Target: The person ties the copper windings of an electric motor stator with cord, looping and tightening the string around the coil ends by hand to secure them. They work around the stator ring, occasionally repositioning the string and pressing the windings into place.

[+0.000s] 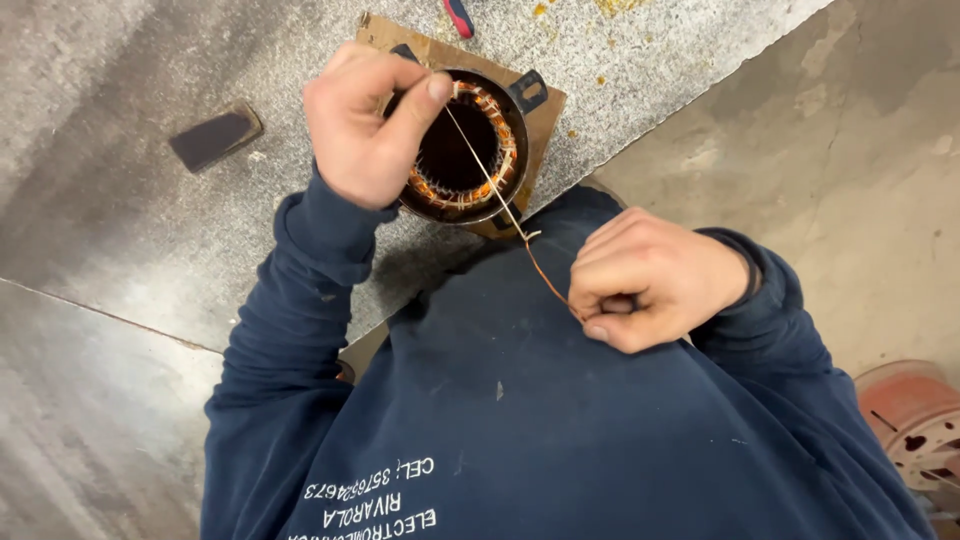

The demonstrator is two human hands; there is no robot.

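**Thin copper lead drawn taut from a motor stator**

Pinched between thumb and curled forefinger, the near end of a copper wire (505, 205) sits in the right hand (655, 280), whose other fingers are folded shut against the palm. From that pinch the strand runs up and away in a straight, tight line to the left hand (370, 120), where thumb and forefinger press together on its far end at the rim of a round stator (465, 150). Beneath the left hand's grip the stator stands on a scrap of cardboard (545, 105) on a grey bench (150, 220), its orange-brown windings ringing a dark bore.

By its look the wire is light and springy but easily kinked (a pale sleeve or joint shows partway along it), so it would seem best held close to each end, as here, with an even pull. The stator looks heavy and rigid; its metal shell is probably the safe place to hold, its windings the fragile part.

Left of the grips lies a small dark block (215, 135); a red-handled tool (459, 17) pokes in beyond the stator.
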